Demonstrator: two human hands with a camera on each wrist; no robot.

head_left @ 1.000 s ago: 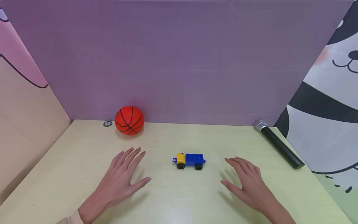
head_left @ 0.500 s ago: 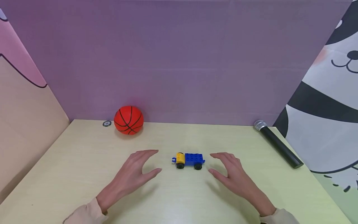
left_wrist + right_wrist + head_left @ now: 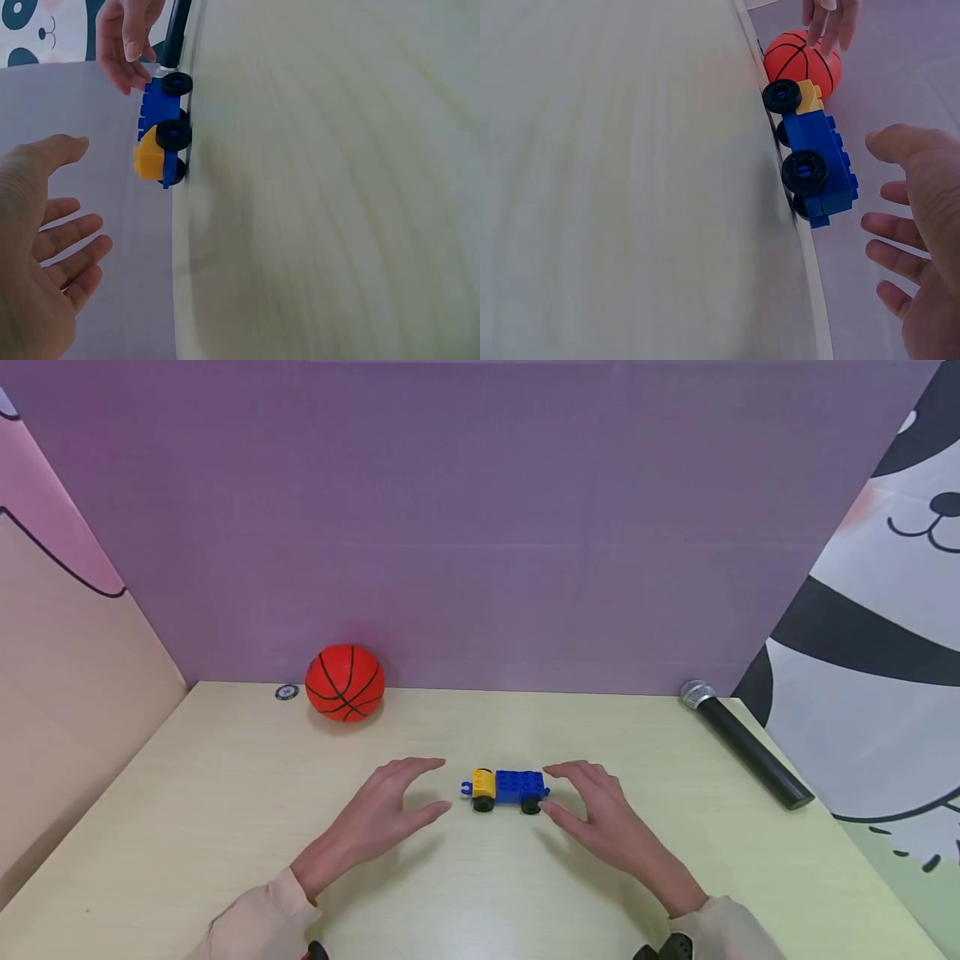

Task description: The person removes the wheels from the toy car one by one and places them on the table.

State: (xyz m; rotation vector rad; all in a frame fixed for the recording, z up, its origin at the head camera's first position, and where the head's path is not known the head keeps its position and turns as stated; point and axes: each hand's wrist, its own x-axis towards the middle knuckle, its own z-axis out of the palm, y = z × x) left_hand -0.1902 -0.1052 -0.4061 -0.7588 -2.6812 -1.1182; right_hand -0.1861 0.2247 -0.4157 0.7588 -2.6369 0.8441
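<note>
A toy truck [image 3: 517,787] of blue and yellow building bricks, on black wheels, stands in the middle of the table. To its left, my left hand [image 3: 382,814] is held with fingers and thumb apart, a small gap short of the yellow cab. On the other side my right hand [image 3: 596,814] has its thumb and fingertips right at the blue rear end, overlapping it slightly in the head view. The right wrist view shows the truck [image 3: 817,154] apart from the spread fingers. In the left wrist view the truck [image 3: 160,124] lies beyond the left fingertips. Neither hand holds anything.
A red ball with black basketball lines [image 3: 345,683] sits at the back left, beside a small round chip [image 3: 287,692]. A black microphone [image 3: 750,750] with a silver head lies along the right edge. A purple panel [image 3: 480,527] rises behind the table [image 3: 187,793].
Both hands have moved inward toward the truck from either side, the left one rightward and the right one leftward. The truck, ball, chip and microphone have stayed in place.
</note>
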